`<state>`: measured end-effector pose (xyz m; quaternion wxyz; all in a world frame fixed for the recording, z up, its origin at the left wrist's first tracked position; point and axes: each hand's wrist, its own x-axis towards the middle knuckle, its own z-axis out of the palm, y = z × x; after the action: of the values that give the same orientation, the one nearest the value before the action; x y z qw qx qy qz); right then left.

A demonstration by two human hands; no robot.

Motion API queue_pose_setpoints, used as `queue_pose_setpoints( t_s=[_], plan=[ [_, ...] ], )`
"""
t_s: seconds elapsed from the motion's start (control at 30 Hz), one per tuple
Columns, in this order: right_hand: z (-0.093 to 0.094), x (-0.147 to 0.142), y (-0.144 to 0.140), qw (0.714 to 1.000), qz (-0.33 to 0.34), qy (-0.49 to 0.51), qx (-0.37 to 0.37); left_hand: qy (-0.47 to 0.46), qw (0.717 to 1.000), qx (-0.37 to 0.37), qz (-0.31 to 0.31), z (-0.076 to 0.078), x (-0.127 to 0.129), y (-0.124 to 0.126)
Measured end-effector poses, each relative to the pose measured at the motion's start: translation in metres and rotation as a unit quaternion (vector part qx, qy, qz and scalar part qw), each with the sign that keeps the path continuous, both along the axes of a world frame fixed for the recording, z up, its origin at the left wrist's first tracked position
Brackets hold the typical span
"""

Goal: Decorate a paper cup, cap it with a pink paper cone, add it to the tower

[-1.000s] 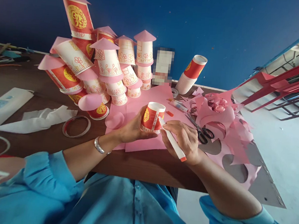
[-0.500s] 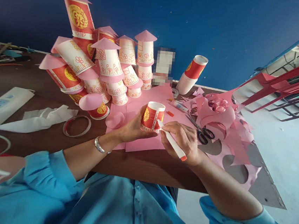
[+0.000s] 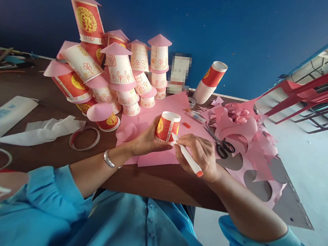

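Holding a red paper cup (image 3: 167, 128) upside down, your left hand (image 3: 146, 140) wraps its fingers around the cup's left side, with the thumb under the lower rim. The cup sits just above the pink paper sheet (image 3: 161, 153) spread on the brown surface (image 3: 48, 150), tilted slightly toward you. Your right hand (image 3: 201, 153) is closed around a white marker (image 3: 186, 156) with an orange end, gripping it like a pen; the marker's tip touches the cup's lower right edge, and the orange end points back toward your wrist.

Just right of your right hand lie black-handled scissors (image 3: 222, 146) on a heap of pink paper offcuts (image 3: 246, 135) with round holes cut out. Beyond the cup, on the pink sheet, lie a small orange cap (image 3: 186, 124) and a glue tube (image 3: 196, 116). Farther back stands a leaning stack of plain cups (image 3: 210, 83) topped by a red one.

To the left rises a cluster of decorated cup towers (image 3: 113, 71) with pink cone roofs, some white with drawn flowers, some red with gold. Near their foot are a loose pink cone (image 3: 126, 131), a tape ring (image 3: 84, 138) and strips of white backing paper (image 3: 41, 128). A white power strip (image 3: 5, 113) lies at the far left.
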<state>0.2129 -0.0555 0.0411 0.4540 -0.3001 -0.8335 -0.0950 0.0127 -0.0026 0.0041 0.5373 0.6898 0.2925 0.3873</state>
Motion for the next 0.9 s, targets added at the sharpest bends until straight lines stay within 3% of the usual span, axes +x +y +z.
queue_pose_setpoints(
  t_s=[0.17, 0.33, 0.43, 0.57, 0.73, 0.9],
  plan=[
    [0.003, 0.003, 0.000, 0.999, 0.016, 0.019, 0.025, -0.010, 1.000, -0.020, -0.007, 0.001, -0.001, -0.001],
    [0.000, 0.012, 0.002, 0.998, -0.028, 0.030, 0.057, -0.053, 0.994, -0.090, -0.018, 0.000, -0.004, -0.001],
    [-0.008, 0.015, 0.007, 0.996, -0.054, 0.063, -0.013, -0.107, 0.983, -0.143, -0.037, -0.003, -0.004, -0.001],
    [-0.014, 0.016, 0.016, 0.979, -0.072, 0.120, -0.150, -0.165, 0.974, -0.147, -0.038, -0.009, -0.003, 0.001],
    [-0.024, 0.019, 0.027, 0.925, 0.012, 0.196, -0.325, -0.202, 0.968, -0.138, -0.056, -0.011, -0.002, 0.002],
    [-0.035, 0.019, 0.036, 0.867, 0.070, 0.244, -0.428, -0.170, 0.980, -0.101, -0.025, -0.007, -0.002, 0.001]
  ],
)
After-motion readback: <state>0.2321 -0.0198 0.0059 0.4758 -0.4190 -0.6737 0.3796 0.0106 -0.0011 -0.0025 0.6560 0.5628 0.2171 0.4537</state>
